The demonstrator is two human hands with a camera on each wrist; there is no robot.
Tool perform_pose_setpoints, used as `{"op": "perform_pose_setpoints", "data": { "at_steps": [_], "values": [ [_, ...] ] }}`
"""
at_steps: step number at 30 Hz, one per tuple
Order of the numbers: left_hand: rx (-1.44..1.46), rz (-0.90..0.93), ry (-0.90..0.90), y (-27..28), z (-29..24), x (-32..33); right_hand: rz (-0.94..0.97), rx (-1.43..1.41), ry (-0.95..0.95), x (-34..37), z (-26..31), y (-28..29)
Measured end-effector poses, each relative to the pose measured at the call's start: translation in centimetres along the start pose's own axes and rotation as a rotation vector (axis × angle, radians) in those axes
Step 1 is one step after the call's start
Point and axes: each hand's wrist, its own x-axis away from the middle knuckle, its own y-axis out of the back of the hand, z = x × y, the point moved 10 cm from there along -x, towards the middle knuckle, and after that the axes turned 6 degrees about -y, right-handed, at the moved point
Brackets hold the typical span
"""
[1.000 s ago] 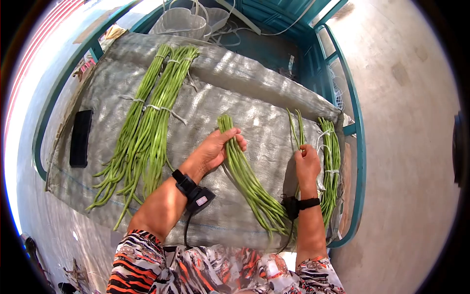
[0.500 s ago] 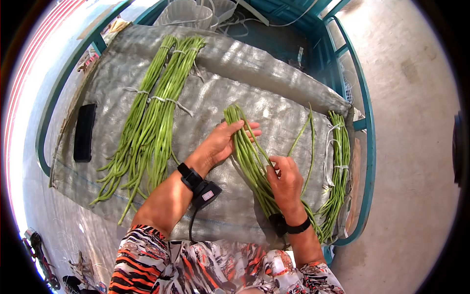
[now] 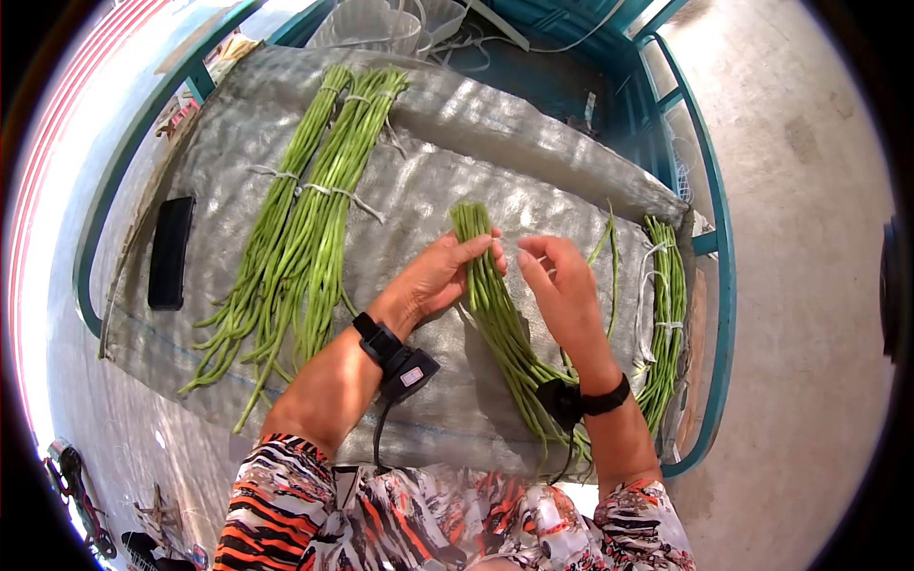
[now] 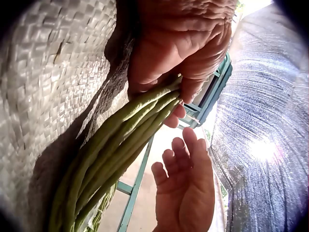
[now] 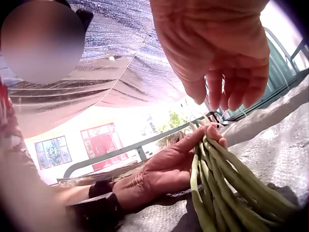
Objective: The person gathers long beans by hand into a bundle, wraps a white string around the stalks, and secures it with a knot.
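Note:
My left hand (image 3: 446, 273) grips a bunch of long green beans (image 3: 497, 319) near its top end, thumb across the front and fingers behind. The bean tails hang down toward my body and right forearm. To the right of the bunch, my right hand (image 3: 564, 285) is raised with bent, relaxed fingers and nothing between them. In the left wrist view the right hand (image 4: 186, 183) shows its palm, apart from the beans (image 4: 130, 130). A couple of loose long beans (image 3: 612, 276) lie on the woven sheet beyond the right hand.
Tied bundles of long beans (image 3: 324, 209) lie at the left, and another tied bundle (image 3: 669, 324) at the right edge with white ties. A black phone (image 3: 171, 254) rests at far left. Teal rails (image 3: 721, 314) border the grey woven sheet (image 3: 428, 181); clear plastic containers (image 3: 367, 27) stand behind.
My right hand went from the loose beans at the right to the held bunch, adding a bean, then drew back empty beside its top. Fewer loose beans lie at the right. The left hand keeps its grip.

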Motion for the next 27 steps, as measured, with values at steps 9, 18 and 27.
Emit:
{"op": "perform_pose_setpoints", "data": {
  "at_steps": [9,18,27],
  "values": [
    [0.03,0.035,-0.036,-0.5,-0.3,0.0,0.021,-0.136,-0.157,-4.2,-2.2,-4.3],
    [-0.006,0.065,-0.054,-0.7,-0.3,-0.1,0.296,-0.438,-0.393,-4.8,-4.8,-6.7],
    [-0.063,0.074,-0.062,-1.2,-0.7,0.3,0.424,-0.53,-0.353,-5.2,-3.8,-7.6]
  ]
}}
